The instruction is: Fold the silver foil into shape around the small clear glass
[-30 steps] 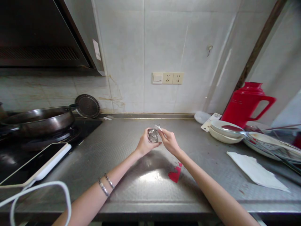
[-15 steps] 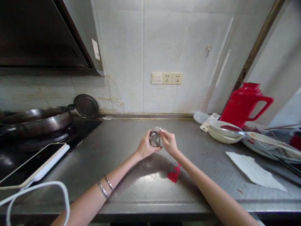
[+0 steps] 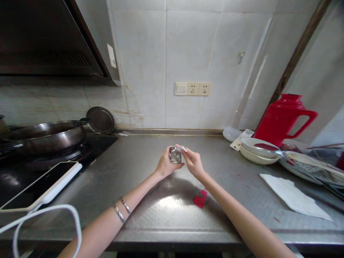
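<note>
Both my hands meet above the steel counter (image 3: 150, 179). My left hand (image 3: 164, 165) is closed around a small shiny object (image 3: 175, 156), clear or metallic; I cannot make out what it is. My right hand (image 3: 192, 163) pinches a small white scrap (image 3: 180, 147) at the top of that object. A red piece of wrapper (image 3: 200, 199) lies on the counter under my right forearm. Two bracelets (image 3: 121, 210) circle my left wrist.
A dark wok (image 3: 44, 135) sits on the stove at left, with a phone (image 3: 37, 186) and white cable (image 3: 45, 218) in front. At right stand a red jug (image 3: 283, 118), stacked plates and bowls (image 3: 259, 149) and a white paper napkin (image 3: 291, 195). Wall sockets (image 3: 192, 89) are behind.
My hands stay together on the small object, shifting it slightly; my right fingers keep working at the white scrap on top. The view has moved a little.
</note>
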Tool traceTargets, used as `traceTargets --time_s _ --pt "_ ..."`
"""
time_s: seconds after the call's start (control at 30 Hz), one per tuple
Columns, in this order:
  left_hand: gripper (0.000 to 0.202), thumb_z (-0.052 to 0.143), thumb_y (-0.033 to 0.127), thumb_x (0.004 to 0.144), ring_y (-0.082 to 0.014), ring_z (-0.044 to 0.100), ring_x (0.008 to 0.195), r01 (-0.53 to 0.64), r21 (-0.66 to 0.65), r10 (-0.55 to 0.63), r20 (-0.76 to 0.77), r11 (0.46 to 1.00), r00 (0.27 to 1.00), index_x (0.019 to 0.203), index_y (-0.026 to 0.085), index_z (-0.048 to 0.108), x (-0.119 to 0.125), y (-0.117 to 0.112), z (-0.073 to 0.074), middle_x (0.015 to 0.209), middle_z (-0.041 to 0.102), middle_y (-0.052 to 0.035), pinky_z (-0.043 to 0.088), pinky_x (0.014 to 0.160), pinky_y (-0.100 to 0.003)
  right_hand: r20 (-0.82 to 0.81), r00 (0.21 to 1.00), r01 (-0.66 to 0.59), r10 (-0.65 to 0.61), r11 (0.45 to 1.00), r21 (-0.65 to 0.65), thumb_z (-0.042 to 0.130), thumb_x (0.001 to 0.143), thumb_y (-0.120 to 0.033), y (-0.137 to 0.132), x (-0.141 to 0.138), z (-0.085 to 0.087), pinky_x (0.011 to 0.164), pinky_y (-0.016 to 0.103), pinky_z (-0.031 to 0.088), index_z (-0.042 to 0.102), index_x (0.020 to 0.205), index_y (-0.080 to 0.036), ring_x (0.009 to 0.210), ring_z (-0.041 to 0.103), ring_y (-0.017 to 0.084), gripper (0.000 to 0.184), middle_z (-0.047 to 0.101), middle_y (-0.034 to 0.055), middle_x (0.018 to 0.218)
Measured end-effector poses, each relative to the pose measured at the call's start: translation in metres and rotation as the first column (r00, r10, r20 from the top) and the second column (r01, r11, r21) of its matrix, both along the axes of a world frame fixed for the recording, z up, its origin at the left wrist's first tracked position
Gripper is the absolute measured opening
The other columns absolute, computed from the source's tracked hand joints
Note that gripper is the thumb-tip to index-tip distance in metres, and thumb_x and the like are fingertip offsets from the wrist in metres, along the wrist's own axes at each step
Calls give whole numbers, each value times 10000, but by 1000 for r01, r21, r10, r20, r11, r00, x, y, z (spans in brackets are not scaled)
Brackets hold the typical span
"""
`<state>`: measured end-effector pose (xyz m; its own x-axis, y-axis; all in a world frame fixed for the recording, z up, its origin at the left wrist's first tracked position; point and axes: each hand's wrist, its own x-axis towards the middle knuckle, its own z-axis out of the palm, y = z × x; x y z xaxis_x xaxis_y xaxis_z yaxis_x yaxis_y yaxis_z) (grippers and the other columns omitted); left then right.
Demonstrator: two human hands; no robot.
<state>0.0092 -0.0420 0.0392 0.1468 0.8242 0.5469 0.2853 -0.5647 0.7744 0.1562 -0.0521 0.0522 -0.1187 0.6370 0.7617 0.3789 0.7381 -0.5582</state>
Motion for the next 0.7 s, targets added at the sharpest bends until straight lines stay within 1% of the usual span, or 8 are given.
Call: traceTargets --time_s 0.1,0.17,0.23,0.33,0.47,0.53,0.6,0.7 --pt "739 827 321 529 -220 622 943 28 3 -28 -31 1000 999 1157 199 457 0 -2 -1 1042 635 -66 484 834 -338 -11 999 50 -51 996 -78 430 932 -391 2 2 0 676 276 528 686 1086 -170 763 678 200 372 733 43 865" --pt "729 831 309 524 -219 622 935 40 15 -40 -37 999 999 1146 194 470 -1 -2 0 1035 634 -66 486 830 -336 -18 997 69 -71 994 -84 429 931 -401 3 1 0 625 250 503 698 1051 -159 691 651 178 381 716 31 787" --pt "726 837 301 512 -214 624 916 21 7 -21 -25 1000 999 1131 191 475 0 -2 0 1022 636 -62 487 822 -337 -18 998 64 -65 995 -72 432 929 -395 1 0 1 620 245 494 698 1054 -164 685 645 173 373 712 29 782" --pt "701 834 280 521 -200 625 905 -4 -42 5 41 999 999 1115 193 472 3 -2 0 1013 640 -53 486 825 -334 -12 999 37 -37 998 -45 435 926 -373 -2 -2 1 674 272 509 684 1098 -189 775 671 202 354 726 45 864" --pt "654 819 257 544 -200 625 916 24 -127 -2 171 992 985 1093 186 471 11 -6 0 1002 645 -53 488 830 -342 -7 1000 31 -31 999 -9 435 924 -358 -4 -1 -1 706 304 517 673 1128 -196 849 681 234 353 730 63 901" --pt "641 814 258 552 -201 624 905 45 -151 -11 221 987 975 1085 179 466 13 -9 0 996 643 -58 490 819 -344 -6 999 40 -40 999 7 436 923 -367 -4 -1 -2 690 298 512 682 1107 -193 821 681 231 353 729 62 868" --pt "654 810 238 552 -200 621 905 69 -137 -37 228 988 973 1095 175 451 14 -10 -1 1008 634 -63 488 817 -340 -15 998 58 -58 998 0 438 922 -381 -3 -1 -3 648 277 498 693 1073 -185 742 669 209 355 720 53 812" --pt "728 812 186 526 -210 606 958 84 -71 -74 138 994 988 1144 189 428 12 -11 -3 1067 609 -69 477 840 -337 -65 994 89 -93 994 -61 447 918 -416 2 -1 -3 579 250 466 715 960 -169 626 618 173 366 686 30 701"
